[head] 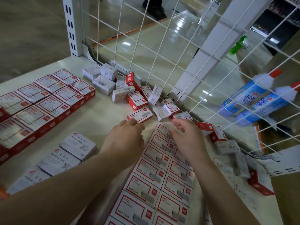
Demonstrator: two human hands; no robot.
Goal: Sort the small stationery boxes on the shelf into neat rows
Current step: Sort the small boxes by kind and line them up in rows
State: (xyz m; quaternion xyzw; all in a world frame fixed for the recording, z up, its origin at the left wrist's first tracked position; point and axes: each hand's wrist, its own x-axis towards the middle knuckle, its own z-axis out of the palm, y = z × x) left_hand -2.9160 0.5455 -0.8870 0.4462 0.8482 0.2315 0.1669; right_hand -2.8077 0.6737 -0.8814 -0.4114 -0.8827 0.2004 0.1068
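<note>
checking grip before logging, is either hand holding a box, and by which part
The left hand touches the near edge of a red and white staple box; a firm grip cannot be told. The right hand holds nothing.

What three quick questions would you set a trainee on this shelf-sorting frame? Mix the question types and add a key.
1. True or false: the left hand touches the red and white staple box lying apart from the rows.
2. Multiple choice: the loose pile of boxes lies (A) against the wire mesh back, (B) on top of the grey paper clip boxes, (C) on the floor.
3. Fill in: the right hand hovers over the double row of ____ boxes, holding nothing.

Key: 1 true; 2 A; 3 staple.
</note>
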